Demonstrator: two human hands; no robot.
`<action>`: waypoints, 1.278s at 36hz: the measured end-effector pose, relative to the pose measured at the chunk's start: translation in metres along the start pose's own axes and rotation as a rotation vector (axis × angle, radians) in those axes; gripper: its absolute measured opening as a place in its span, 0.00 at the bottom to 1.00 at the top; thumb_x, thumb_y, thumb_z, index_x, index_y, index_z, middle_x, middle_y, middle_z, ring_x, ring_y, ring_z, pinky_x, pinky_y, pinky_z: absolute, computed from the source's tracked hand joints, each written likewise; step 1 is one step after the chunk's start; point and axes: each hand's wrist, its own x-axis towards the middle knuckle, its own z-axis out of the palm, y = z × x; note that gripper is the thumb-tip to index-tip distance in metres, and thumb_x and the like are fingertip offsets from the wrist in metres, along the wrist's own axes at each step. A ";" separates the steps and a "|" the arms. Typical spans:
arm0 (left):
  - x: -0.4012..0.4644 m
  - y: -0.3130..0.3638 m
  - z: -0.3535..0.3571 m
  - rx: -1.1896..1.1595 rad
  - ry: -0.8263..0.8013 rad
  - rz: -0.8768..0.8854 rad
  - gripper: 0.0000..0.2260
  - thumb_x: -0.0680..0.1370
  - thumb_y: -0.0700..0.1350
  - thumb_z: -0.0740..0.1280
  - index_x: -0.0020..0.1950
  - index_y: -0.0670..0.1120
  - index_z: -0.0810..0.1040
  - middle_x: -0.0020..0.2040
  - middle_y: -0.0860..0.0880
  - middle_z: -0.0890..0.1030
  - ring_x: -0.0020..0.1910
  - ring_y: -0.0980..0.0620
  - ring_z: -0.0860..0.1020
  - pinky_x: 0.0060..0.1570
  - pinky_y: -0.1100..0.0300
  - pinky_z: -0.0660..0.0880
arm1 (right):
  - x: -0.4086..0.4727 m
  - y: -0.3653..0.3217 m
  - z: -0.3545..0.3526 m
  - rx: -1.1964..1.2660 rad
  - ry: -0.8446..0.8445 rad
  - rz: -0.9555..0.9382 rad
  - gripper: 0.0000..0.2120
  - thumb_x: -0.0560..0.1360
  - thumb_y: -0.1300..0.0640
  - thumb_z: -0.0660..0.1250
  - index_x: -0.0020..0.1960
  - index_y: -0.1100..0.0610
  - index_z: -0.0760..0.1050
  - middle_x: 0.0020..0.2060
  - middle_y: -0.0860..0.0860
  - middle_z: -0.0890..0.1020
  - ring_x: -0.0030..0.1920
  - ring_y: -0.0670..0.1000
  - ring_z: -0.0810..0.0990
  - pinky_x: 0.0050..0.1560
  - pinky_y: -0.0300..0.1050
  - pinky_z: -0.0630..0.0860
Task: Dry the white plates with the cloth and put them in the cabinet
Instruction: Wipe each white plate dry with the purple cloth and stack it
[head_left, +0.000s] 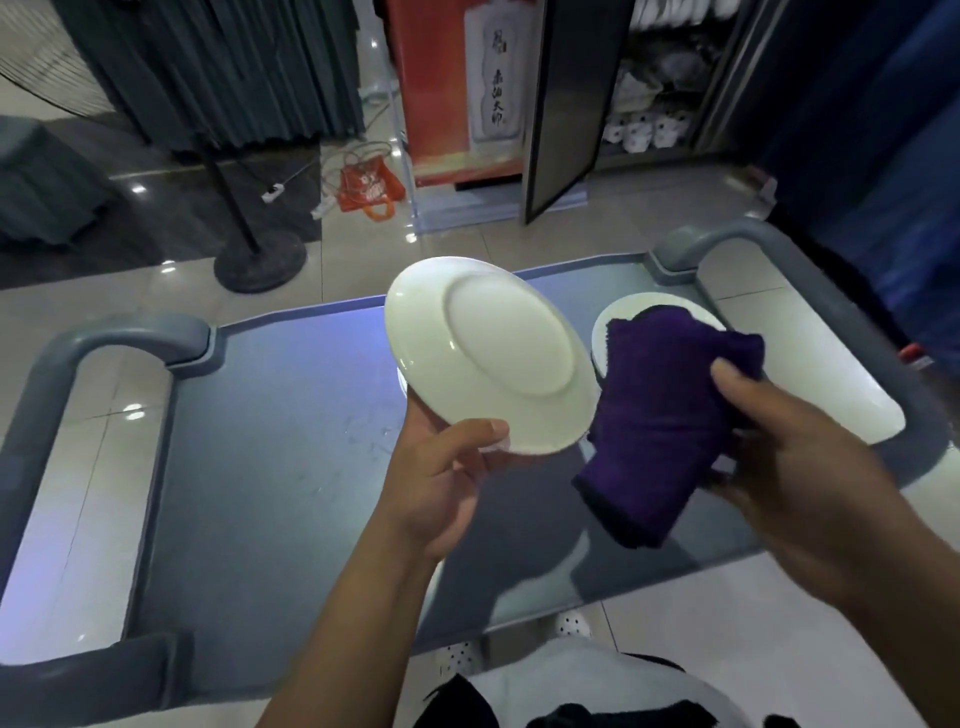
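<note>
A round white ceramic plate (485, 358) is gripped underside-up by the left hand (441, 483), presumably for wiping; a folded purple terry cloth (660, 415) is clutched in the right hand (789, 447), beside it.

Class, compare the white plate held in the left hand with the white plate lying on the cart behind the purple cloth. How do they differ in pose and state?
The held plate is lifted and tilted, underside facing the camera; the cart plate lies flat on the grey cart. The left hand grips the held plate's lower rim; nothing grips the cart plate. The held plate is fully visible; the cloth, held by the right hand, partly hides the cart plate. Both are white and round.
</note>
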 end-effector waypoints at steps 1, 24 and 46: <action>-0.002 0.000 -0.001 0.005 -0.018 -0.004 0.33 0.67 0.30 0.66 0.70 0.50 0.71 0.59 0.46 0.82 0.54 0.46 0.82 0.43 0.43 0.83 | 0.004 -0.005 -0.001 -0.052 0.027 -0.060 0.16 0.71 0.49 0.66 0.56 0.53 0.82 0.50 0.50 0.87 0.53 0.51 0.85 0.54 0.51 0.78; -0.030 0.001 -0.003 -0.045 -0.214 -0.040 0.34 0.69 0.31 0.66 0.72 0.52 0.71 0.58 0.46 0.84 0.55 0.47 0.83 0.46 0.56 0.81 | 0.005 0.035 0.086 -0.894 -0.269 -0.624 0.28 0.76 0.51 0.62 0.77 0.42 0.65 0.76 0.40 0.66 0.78 0.43 0.60 0.77 0.57 0.59; -0.014 0.000 0.012 -0.328 0.008 -0.339 0.30 0.77 0.51 0.61 0.78 0.40 0.69 0.72 0.39 0.75 0.65 0.40 0.77 0.66 0.46 0.74 | -0.016 0.063 -0.009 -1.273 -0.426 -0.897 0.28 0.79 0.54 0.60 0.79 0.44 0.61 0.79 0.42 0.61 0.81 0.53 0.53 0.78 0.61 0.46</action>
